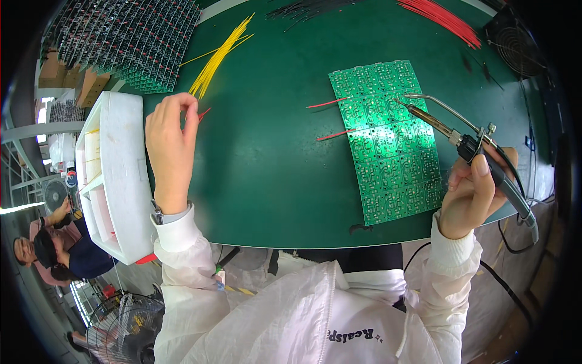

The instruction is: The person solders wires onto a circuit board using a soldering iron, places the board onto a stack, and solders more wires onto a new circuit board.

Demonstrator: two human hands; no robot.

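White partitioned bin point(125, 164), left. Yellow wires point(221, 57), far left. Red bundle point(441, 22), far right. Left hand point(171, 139): fingers pinching red wire point(206, 113). Right hand point(476, 197): fingers clamped round soldering iron point(433, 121).

The right hand point(471, 199) holds a soldering iron point(508, 187).

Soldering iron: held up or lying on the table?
Held up: the right hand grips the soldering iron, tip over the green circuit board; contact unclear.
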